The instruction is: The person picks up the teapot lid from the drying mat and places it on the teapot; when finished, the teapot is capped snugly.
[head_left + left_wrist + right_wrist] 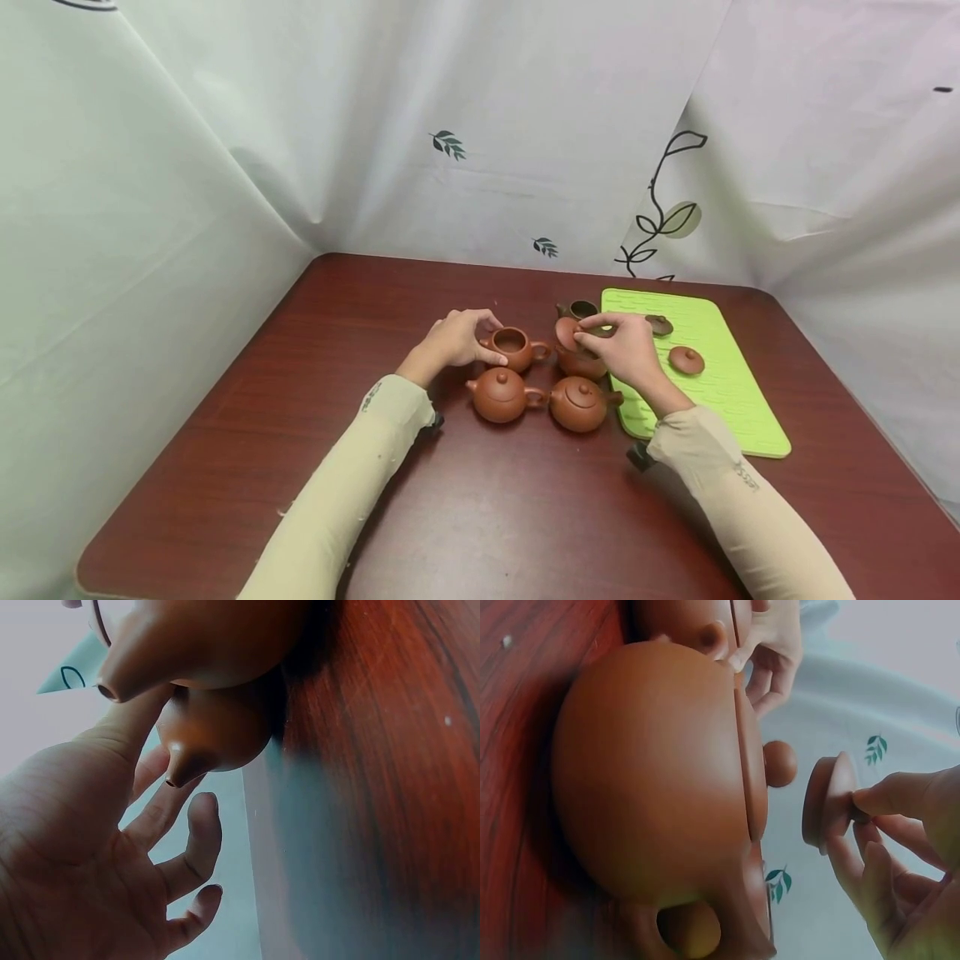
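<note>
With thumb and forefinger, my left hand [457,337] holds the spout side of a lidless reddish-brown clay teapot [521,359]; its other fingers curl loosely in the left wrist view. A round clay lid [565,333] is tilted in the air, its knob pinched between the thumb and fingertips of my right hand [628,346]. Below that lid stands a second uncovered clay teapot [582,365], partly hidden by the hand. Two lidded teapots are in front: one on the left [500,397], one on the right [577,408], which looms large in the right wrist view.
A dark lidless teapot [562,311] stands at the back. On the right, a bright green mat [738,404] bears a reddish lid [686,361] and a dark lid [660,325]. White curtains [480,200] border the dark red wooden table [480,517].
</note>
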The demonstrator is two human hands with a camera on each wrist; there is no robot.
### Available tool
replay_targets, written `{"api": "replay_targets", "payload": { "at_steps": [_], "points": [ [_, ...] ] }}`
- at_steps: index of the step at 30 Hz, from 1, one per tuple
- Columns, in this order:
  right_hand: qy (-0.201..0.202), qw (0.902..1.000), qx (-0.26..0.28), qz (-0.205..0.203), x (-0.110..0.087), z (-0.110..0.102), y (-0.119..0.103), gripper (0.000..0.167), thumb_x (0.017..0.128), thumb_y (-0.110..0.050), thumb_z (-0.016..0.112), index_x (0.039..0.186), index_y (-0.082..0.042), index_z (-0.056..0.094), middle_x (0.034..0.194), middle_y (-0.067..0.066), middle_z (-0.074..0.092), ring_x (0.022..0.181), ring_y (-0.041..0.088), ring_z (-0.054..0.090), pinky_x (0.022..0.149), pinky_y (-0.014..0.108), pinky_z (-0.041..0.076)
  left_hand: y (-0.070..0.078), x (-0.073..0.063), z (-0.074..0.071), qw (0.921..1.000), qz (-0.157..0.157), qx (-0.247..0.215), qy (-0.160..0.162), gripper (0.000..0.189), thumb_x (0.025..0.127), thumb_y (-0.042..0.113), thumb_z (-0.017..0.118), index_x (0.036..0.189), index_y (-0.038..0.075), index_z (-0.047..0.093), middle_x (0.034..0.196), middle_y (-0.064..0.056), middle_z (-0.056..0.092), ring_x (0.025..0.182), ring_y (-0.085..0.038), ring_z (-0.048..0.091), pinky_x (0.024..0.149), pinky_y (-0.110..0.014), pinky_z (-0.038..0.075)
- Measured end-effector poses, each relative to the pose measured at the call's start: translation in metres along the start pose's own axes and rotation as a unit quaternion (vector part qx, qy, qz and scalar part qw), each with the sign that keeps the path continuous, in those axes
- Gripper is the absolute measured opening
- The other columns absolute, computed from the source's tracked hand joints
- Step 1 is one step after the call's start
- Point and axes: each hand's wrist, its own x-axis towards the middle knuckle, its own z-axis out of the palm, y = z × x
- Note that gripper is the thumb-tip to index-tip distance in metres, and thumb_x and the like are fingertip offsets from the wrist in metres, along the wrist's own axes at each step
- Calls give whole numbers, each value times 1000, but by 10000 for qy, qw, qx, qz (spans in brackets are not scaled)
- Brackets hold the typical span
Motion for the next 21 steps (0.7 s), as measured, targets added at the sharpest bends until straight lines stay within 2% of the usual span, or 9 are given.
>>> {"api": "replay_targets", "payload": {
  "at_steps": [5, 9, 16, 21],
  "points": [
    [3, 9999, 100, -34, 1, 4, -4, 15, 86, -13, 78, 97, -4, 78, 87, 15, 74, 58, 10, 62, 49, 25, 43, -1, 0, 1, 10000, 0, 4, 25, 58, 73, 52, 84, 121, 27, 65, 121, 9, 67, 115, -18, 59, 99, -46, 41],
    [35, 9999, 124, -95, 3, 8, -6, 14, 84, -11, 79, 95, -2, 78, 87, 14, 74, 61, 10, 62, 54, 24, 45, -1, 0, 1, 10000, -5, -6, 17, 59, 72, 53, 84, 121, 27, 65, 121, 9, 67, 115, -18, 59, 99, -46, 42],
    [25, 9996, 221, -164, 6, 13, -11, 14, 84, -9, 79, 94, 0, 77, 89, 15, 74, 78, 27, 71, 63, 22, 49, 0, -1, 0, 10000, 2, -1, 42, 60, 72, 53, 85, 122, 27, 65, 121, 10, 67, 115, -18, 60, 98, -45, 43],
    [-16, 9994, 332, -132, 8, 17, -14, 14, 84, -10, 80, 93, 0, 76, 87, 15, 74, 79, 29, 71, 63, 23, 49, 0, -1, -1, 10000, 3, -12, 20, 61, 72, 54, 84, 123, 27, 65, 122, 10, 67, 116, -18, 59, 98, -45, 43]
  ]
}}
